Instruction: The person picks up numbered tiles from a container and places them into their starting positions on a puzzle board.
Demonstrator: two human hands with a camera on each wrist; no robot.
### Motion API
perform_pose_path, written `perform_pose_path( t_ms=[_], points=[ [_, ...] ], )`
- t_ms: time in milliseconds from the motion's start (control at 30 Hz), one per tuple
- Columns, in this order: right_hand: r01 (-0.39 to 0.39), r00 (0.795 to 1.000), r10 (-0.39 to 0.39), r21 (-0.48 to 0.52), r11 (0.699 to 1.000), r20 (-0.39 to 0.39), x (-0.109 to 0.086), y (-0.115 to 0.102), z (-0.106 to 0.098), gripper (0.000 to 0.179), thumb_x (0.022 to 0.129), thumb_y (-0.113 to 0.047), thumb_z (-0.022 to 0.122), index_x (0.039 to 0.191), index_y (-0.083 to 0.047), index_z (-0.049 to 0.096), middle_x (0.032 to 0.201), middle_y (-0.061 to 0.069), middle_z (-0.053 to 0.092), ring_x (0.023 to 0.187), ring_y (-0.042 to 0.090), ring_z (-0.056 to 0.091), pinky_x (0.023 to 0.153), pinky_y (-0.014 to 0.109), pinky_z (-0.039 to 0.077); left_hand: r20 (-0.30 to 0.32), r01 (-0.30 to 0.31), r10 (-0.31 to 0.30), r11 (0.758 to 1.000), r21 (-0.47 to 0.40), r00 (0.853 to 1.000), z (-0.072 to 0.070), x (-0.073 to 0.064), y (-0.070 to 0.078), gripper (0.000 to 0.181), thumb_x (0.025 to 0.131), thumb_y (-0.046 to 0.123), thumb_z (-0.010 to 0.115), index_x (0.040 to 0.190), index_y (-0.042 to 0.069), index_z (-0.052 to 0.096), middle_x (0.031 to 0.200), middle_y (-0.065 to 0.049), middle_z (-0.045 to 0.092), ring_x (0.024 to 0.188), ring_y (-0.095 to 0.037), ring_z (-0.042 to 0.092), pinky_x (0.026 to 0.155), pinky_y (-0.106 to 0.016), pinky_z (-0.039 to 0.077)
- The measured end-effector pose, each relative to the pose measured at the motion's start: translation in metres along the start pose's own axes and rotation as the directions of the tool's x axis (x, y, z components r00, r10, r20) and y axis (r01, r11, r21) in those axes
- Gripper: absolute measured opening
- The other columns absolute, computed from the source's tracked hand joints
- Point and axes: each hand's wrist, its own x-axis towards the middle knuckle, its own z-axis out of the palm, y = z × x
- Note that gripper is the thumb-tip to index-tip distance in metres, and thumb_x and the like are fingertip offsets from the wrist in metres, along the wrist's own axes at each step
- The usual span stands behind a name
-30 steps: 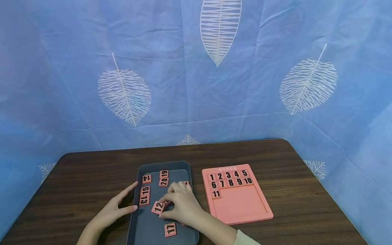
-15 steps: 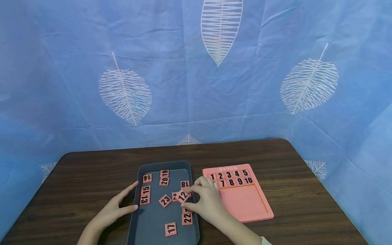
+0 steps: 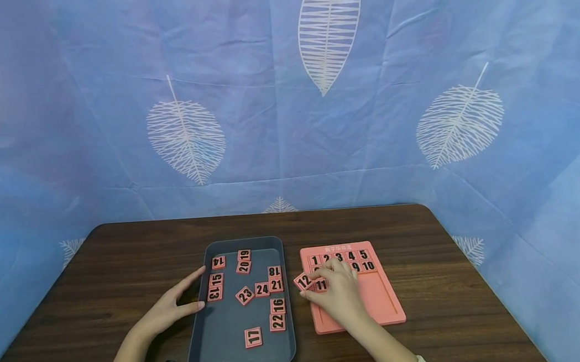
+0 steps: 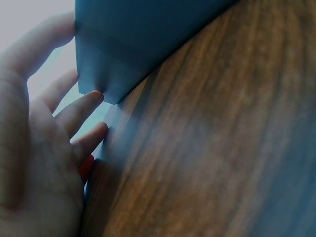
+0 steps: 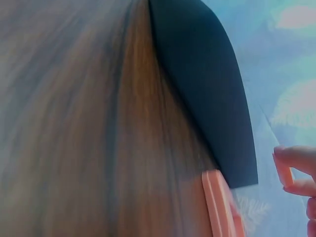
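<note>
Between thumb and fingers, my right hand (image 3: 340, 294) pinches the pink number tile 12 (image 3: 303, 281), tilted, at the left edge of the pink puzzle board (image 3: 357, 298). In the right wrist view the tile (image 5: 283, 170) shows edge-on in the fingertips. Tiles 1 to 5 fill the board's top row; the hand partly covers the second row, and tile 11 (image 3: 321, 285) lies below it. My left hand (image 3: 163, 313) rests with extended fingers and thumb against the left rim of the grey tray (image 3: 192, 342); the left wrist view shows its fingertips touching the tray's outer wall (image 4: 133, 44).
Several loose number tiles lie in the tray, among them tile 17 (image 3: 253, 337), tile 23 (image 3: 244, 295) and tile 14 (image 3: 218, 262). A strip of dark wooden table (image 3: 303, 335) separates tray and board. A blue leaf-patterned cloth (image 3: 276, 121) hangs behind the table.
My right hand has carried tile 12 rightward from above the tray to the board's left edge, uncovering the tiles on the tray's right side. The left hand has stayed at the tray rim.
</note>
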Motion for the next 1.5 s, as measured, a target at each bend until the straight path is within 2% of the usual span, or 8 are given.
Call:
perform_pose_path(
  t_ms=[200, 367, 600, 833, 967, 1133, 1500],
  points=[
    [-0.055, 0.998, 0.054, -0.026, 0.998, -0.036, -0.005, 0.016, -0.007, 0.029, 0.062, -0.031, 0.091, 0.082, -0.017, 0.075, 0.089, -0.005, 0.051, 0.09, 0.021, 0.046, 0.078, 0.043, 0.03, 0.004, -0.001, 0.001, 1.0, -0.011, 1.0, 0.0, 0.0, -0.001, 0.074, 0.091, 0.025, 0.067, 0.153, 0.021, 0.028, 0.155, -0.018, 0.02, 0.138, -0.048, 0.016, 0.097, -0.074, 0.019],
    [-0.113, 0.993, 0.111, -0.061, 0.992, -0.033, -0.007, 0.027, -0.013, 0.03, 0.063, -0.034, 0.09, 0.081, -0.016, 0.073, 0.092, -0.001, 0.054, 0.091, 0.026, 0.049, 0.077, 0.047, 0.032, -0.001, 0.004, -0.004, 1.0, -0.011, 1.0, 0.001, -0.001, -0.001, 0.074, 0.091, 0.025, 0.067, 0.153, 0.021, 0.028, 0.155, -0.018, 0.02, 0.138, -0.048, 0.016, 0.097, -0.074, 0.018],
    [-0.169, 0.985, 0.166, -0.102, 0.98, -0.036, -0.01, 0.04, -0.018, 0.031, 0.063, -0.033, 0.089, 0.08, -0.012, 0.073, 0.09, 0.001, 0.054, 0.091, 0.026, 0.048, 0.074, 0.045, 0.032, -0.012, 0.004, -0.004, 1.0, -0.001, 1.0, 0.002, -0.001, -0.001, 0.074, 0.09, 0.026, 0.068, 0.153, 0.022, 0.029, 0.155, -0.018, 0.021, 0.138, -0.048, 0.017, 0.097, -0.074, 0.018],
    [-0.214, 0.977, 0.215, -0.146, 0.966, -0.007, -0.012, 0.047, -0.017, 0.033, 0.064, -0.036, 0.088, 0.08, -0.012, 0.073, 0.089, 0.003, 0.054, 0.09, 0.029, 0.047, 0.078, 0.05, 0.032, -0.009, 0.003, -0.003, 1.0, 0.01, 1.0, 0.002, -0.001, -0.001, 0.074, 0.09, 0.026, 0.068, 0.153, 0.021, 0.028, 0.155, -0.019, 0.021, 0.137, -0.048, 0.018, 0.097, -0.074, 0.02],
    [-0.241, 0.968, 0.248, -0.157, 0.958, 0.025, -0.013, 0.052, -0.014, 0.033, 0.065, -0.038, 0.087, 0.08, -0.013, 0.072, 0.09, 0.004, 0.055, 0.091, 0.029, 0.048, 0.075, 0.048, 0.033, -0.012, 0.008, -0.008, 1.0, 0.019, 1.0, 0.002, -0.001, 0.0, 0.074, 0.09, 0.026, 0.068, 0.153, 0.022, 0.029, 0.155, -0.019, 0.021, 0.137, -0.048, 0.018, 0.097, -0.073, 0.021],
    [-0.247, 0.966, 0.256, -0.148, 0.957, 0.044, -0.013, 0.057, -0.009, 0.032, 0.065, -0.038, 0.087, 0.08, -0.014, 0.071, 0.09, 0.002, 0.055, 0.092, 0.028, 0.05, 0.068, 0.043, 0.032, -0.013, 0.011, -0.011, 1.0, 0.012, 1.0, 0.002, -0.001, -0.001, 0.075, 0.09, 0.027, 0.068, 0.153, 0.022, 0.028, 0.155, -0.019, 0.021, 0.137, -0.049, 0.018, 0.097, -0.073, 0.02],
    [-0.233, 0.968, 0.244, -0.153, 0.96, 0.057, -0.013, 0.058, -0.009, 0.024, 0.07, -0.035, 0.085, 0.078, -0.016, 0.071, 0.086, -0.001, 0.053, 0.085, 0.023, 0.047, 0.067, 0.04, 0.031, -0.004, 0.0, 0.0, 1.0, 0.007, 1.0, 0.001, -0.001, 0.0, 0.074, 0.091, 0.026, 0.067, 0.153, 0.02, 0.027, 0.155, -0.02, 0.02, 0.137, -0.049, 0.017, 0.097, -0.074, 0.02]
  ],
)
